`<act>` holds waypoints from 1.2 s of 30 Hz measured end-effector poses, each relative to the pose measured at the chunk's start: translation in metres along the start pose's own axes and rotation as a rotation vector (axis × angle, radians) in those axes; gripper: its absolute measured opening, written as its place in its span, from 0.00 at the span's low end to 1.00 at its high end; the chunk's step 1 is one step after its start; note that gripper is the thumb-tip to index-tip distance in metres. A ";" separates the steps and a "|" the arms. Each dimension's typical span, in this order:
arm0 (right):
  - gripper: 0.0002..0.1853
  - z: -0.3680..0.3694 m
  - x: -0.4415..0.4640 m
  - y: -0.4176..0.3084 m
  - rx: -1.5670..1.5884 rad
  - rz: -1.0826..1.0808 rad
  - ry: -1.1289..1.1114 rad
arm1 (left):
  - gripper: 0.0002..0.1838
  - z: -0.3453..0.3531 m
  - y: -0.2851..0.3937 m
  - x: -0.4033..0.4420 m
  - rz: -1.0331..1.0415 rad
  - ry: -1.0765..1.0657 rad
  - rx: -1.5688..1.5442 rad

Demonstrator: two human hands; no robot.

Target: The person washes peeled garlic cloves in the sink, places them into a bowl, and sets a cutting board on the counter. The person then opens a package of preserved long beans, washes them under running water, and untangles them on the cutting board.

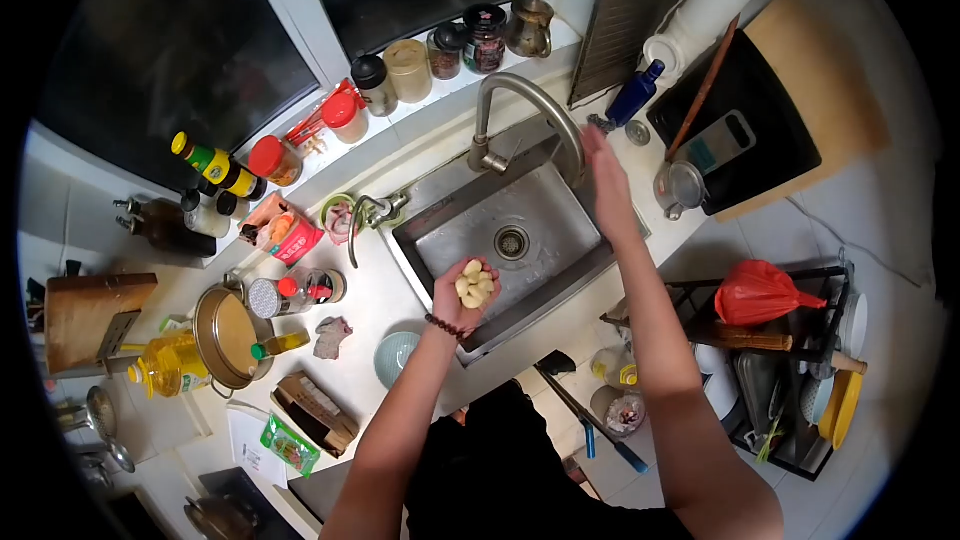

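Observation:
Several pale peeled garlic cloves (475, 284) lie heaped in the cupped palm of my left hand (452, 302), which is held over the near-left edge of the steel sink (470, 230). A beaded bracelet circles that wrist. My right hand (608, 185) is raised beside the curved faucet (483, 120), at the sink's right side, with fingers stretched out and nothing seen in it. Whether its fingertips touch the spout is hard to tell. A pale green bowl (397, 358) stands on the counter just left of my left forearm.
Jars (407, 70) and bottles line the windowsill behind the sink. On the left counter are a large pot (228, 335), an oil jug (172, 364) and a cloth (333, 337). A black tray (770, 130) holding a phone lies at right, above a dish rack (790, 460).

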State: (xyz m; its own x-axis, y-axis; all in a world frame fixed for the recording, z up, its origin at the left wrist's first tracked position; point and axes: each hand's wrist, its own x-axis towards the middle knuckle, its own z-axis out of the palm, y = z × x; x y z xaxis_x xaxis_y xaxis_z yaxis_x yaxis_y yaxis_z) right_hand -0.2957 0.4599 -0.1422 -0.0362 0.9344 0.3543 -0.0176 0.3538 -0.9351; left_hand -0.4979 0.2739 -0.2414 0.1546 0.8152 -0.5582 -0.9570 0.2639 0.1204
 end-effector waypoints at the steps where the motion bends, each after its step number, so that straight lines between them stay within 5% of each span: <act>1: 0.29 0.002 0.001 -0.014 -0.150 0.126 -0.151 | 0.13 0.001 -0.004 0.010 0.003 0.008 -0.001; 3: 0.28 0.014 -0.010 -0.036 -0.395 0.270 -0.334 | 0.13 0.000 -0.007 0.026 -0.016 -0.025 -0.053; 8: 0.28 0.076 -0.056 -0.056 -0.184 0.260 -0.503 | 0.14 -0.002 0.000 0.035 0.073 0.098 -0.058; 11: 0.29 0.093 -0.056 -0.036 -0.016 0.056 -0.545 | 0.14 0.002 0.011 0.043 0.150 0.193 -0.061; 13: 0.28 0.076 -0.026 -0.015 0.139 0.425 -0.748 | 0.15 -0.005 0.019 0.050 0.156 0.106 -0.130; 17: 0.23 0.060 0.042 0.063 -0.547 -0.158 -0.470 | 0.15 0.002 0.026 0.067 0.151 0.115 -0.151; 18: 0.23 0.062 0.047 0.087 -0.553 -0.157 -0.468 | 0.15 0.002 0.024 0.072 0.146 0.113 -0.151; 20: 0.23 0.065 0.052 0.126 -0.944 -0.518 -0.586 | 0.14 -0.001 0.021 0.083 0.153 0.085 -0.120; 26: 0.24 0.059 0.029 0.174 -1.245 -0.370 -0.908 | 0.15 -0.004 0.017 0.095 0.129 0.076 -0.126; 30: 0.25 0.059 0.036 0.155 -1.280 -0.536 -0.731 | 0.15 -0.006 0.018 0.098 0.123 0.122 -0.115; 36: 0.25 0.052 0.035 0.167 -1.446 -0.346 -0.841 | 0.15 -0.009 0.019 0.097 0.127 0.100 -0.124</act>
State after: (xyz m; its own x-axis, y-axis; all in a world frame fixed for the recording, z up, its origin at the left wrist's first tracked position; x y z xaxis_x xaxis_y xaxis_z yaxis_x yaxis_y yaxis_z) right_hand -0.3518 0.5496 -0.2855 -0.7113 0.7028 -0.0128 0.6979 0.7083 0.1061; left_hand -0.5029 0.3531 -0.3003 0.0115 0.7812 -0.6241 -0.9912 0.0914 0.0962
